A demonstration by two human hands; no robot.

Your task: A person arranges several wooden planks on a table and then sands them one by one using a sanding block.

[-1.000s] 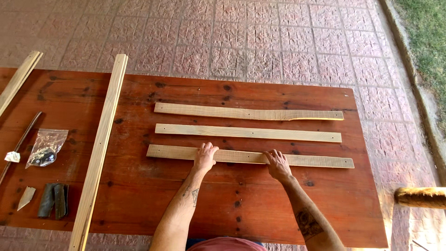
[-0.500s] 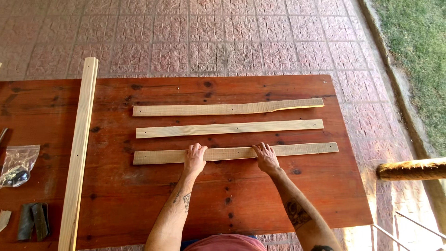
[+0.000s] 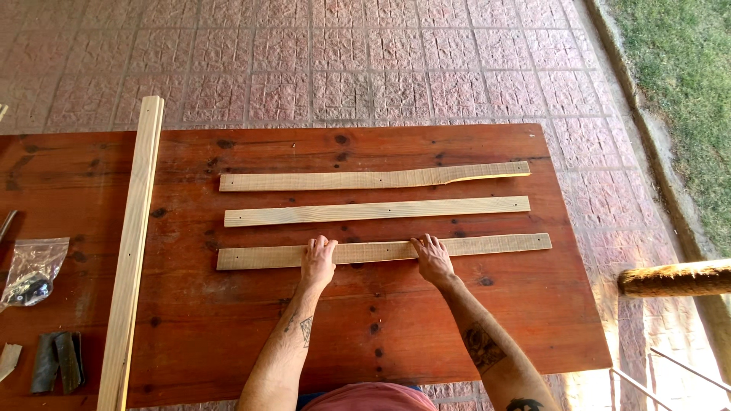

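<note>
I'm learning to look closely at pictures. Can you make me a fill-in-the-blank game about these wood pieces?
1. ____ short wooden slats lie side by side on the red-brown table.
2. Both hands, the left hand and the right hand, rest on the ____ slat.
3. The long plank lies to the ____ of the slats.

Missing words: three; nearest; left

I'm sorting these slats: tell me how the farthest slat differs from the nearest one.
The farthest slat narrows and bends near its right end; the nearest slat is straight and even. The farthest lies untouched; the left hand and right hand rest on the nearest. Both are pale wood, lying lengthwise on the red table.
</note>
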